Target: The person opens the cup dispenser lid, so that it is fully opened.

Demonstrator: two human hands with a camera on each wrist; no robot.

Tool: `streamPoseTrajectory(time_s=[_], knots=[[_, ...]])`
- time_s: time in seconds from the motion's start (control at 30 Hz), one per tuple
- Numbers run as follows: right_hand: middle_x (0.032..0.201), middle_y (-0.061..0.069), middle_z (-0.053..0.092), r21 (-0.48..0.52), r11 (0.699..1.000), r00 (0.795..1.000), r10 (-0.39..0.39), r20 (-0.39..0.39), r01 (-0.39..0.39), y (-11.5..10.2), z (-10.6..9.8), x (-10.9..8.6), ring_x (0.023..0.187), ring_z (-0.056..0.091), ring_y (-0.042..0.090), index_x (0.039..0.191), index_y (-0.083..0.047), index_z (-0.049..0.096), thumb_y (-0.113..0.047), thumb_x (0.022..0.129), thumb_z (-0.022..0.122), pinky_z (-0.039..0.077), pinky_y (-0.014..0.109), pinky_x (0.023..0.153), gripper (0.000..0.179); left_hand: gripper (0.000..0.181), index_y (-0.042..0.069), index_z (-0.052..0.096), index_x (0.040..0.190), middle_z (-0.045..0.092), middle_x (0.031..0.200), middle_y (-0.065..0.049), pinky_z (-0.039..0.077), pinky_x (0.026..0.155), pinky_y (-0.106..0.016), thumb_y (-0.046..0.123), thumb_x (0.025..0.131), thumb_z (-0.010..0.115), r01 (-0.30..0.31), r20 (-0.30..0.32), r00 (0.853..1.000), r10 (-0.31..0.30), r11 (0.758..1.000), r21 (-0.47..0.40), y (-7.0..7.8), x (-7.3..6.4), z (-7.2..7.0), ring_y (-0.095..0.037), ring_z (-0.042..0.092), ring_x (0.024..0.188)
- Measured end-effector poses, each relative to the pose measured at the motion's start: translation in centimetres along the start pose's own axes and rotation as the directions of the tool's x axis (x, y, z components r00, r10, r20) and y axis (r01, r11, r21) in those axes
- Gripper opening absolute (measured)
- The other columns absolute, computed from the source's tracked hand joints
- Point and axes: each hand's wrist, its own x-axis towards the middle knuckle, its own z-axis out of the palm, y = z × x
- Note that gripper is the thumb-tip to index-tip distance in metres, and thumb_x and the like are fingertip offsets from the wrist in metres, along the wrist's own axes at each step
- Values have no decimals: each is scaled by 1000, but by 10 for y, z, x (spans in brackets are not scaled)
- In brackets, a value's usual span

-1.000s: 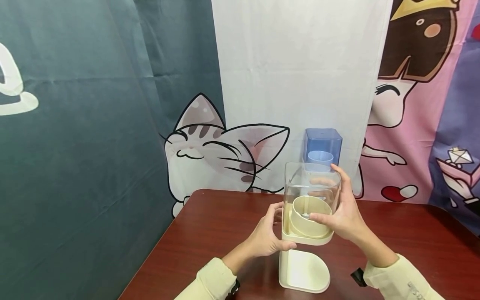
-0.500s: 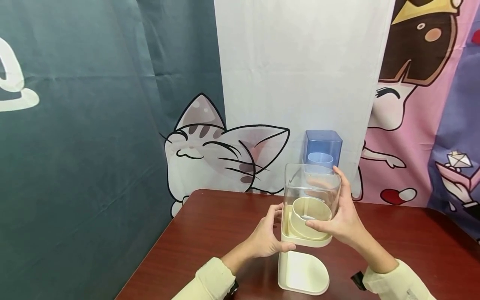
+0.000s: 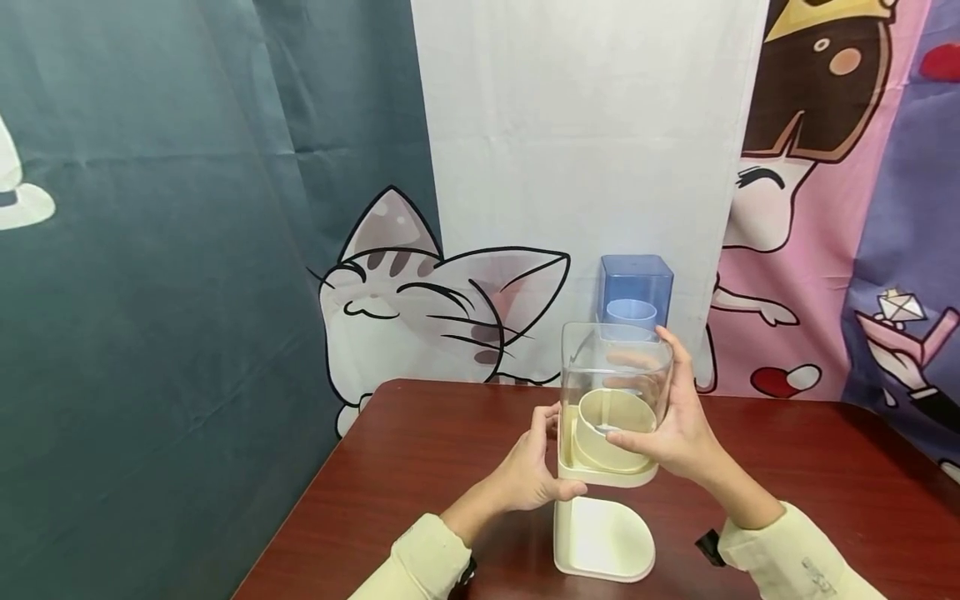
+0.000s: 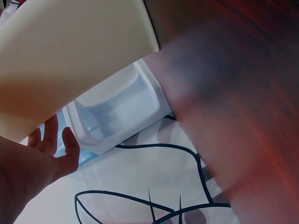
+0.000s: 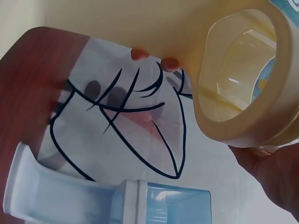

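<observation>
On the near side of the dark red table (image 3: pixel 420 467), a cream dispenser (image 3: pixel 600 477) with a clear upper container (image 3: pixel 588 354) stands upright between a person's two hands, its rounded base (image 3: pixel 611 542) on the wood. The left hand (image 3: pixel 525 477) grips it from the left at the height of the cream collar, thumb across the near lower corner, the other fingers bent behind the body. The right hand (image 3: pixel 682 433) has hold of the clear container from the right: the thumb lies across its near face while the fingers spread along the far side, showing through the transparent wall. Inside I can see a round cream cup (image 3: pixel 603 450), though what lies at its bottom is too small to make out. From the right wrist's angle, a round opening (image 5: pixel 240 67) shows in the cream part. Farther off, towards the far edge, stands a second dispenser (image 3: pixel 648 279), blue-topped and pale below, partly hidden behind the clear container. Both forearms wear pale cuffs (image 3: pixel 431 554). A cloth backdrop (image 3: pixel 585 125) hangs behind the table, with a smiling striped cat (image 3: pixel 405 342) printed to the left of the dispensers.
</observation>
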Motion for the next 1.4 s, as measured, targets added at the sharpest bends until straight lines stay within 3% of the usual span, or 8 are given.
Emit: streamPoseTrajectory(time_s=[0.27, 0.43, 0.63, 0.77, 0.9, 1.13, 1.4], knots=[[131, 26, 53, -13, 995, 995, 96, -15, -97, -3, -3, -1, 105, 67, 23, 151, -1, 2, 27, 55, 77, 53, 29, 89, 125, 98, 7, 22, 145, 50, 135, -13, 42, 104, -31, 27, 71, 83, -16, -8, 1000, 16, 1000, -7, -2, -2, 3, -14, 52, 121], [132, 24, 53, 28, 999, 999, 40, -20, -40, -3, -2, 1, 105, 67, 25, 151, 0, 5, 28, 55, 76, 54, 30, 88, 123, 97, 8, 22, 145, 52, 133, -14, 46, 99, -28, 28, 71, 82, -24, -2, 1000, 24, 1000, -6, -2, 0, 1, -11, 58, 112], [133, 28, 50, 54, 997, 998, -58, -29, 59, -2, -1, 4, 108, 65, 27, 148, 4, 8, 28, 50, 77, 50, 31, 95, 123, 96, 10, 23, 145, 54, 131, -13, 50, 92, -26, 28, 71, 81, -35, 5, 999, 35, 999, -25, -2, 2, 0, -8, 61, 105], [133, 29, 48, 49, 996, 997, -78, -10, 78, -1, -2, 2, 109, 65, 29, 147, 5, 9, 28, 50, 79, 50, 32, 95, 122, 96, 12, 21, 145, 53, 130, -14, 52, 85, -22, 24, 72, 81, -23, 20, 1000, 24, 998, -56, -3, 0, 3, -5, 62, 99], [134, 27, 49, 27, 999, 1000, -30, -2, 30, 0, -5, 0, 108, 65, 26, 150, 0, 9, 27, 53, 78, 53, 31, 89, 122, 97, 12, 21, 145, 53, 130, -14, 53, 82, -22, 23, 72, 82, -22, 9, 1000, 22, 998, -62, -4, -1, 5, -5, 62, 97], [135, 18, 50, -3, 990, 990, 141, 15, -141, -7, -6, -5, 112, 64, 18, 154, -12, 5, 25, 60, 76, 53, 29, 88, 124, 98, 10, 20, 146, 53, 131, -15, 53, 82, -24, 25, 71, 82, -32, 9, 999, 33, 998, -51, -5, -4, 7, -7, 60, 104], [138, 17, 53, 50, 980, 981, 192, -11, -191, -12, -5, -3, 116, 62, 20, 157, -19, 6, 23, 60, 80, 52, 29, 92, 129, 98, 12, 20, 146, 53, 131, -14, 54, 80, -24, 25, 71, 81, -33, 8, 999, 34, 998, -62, -6, 1, 5, -10, 59, 106]])
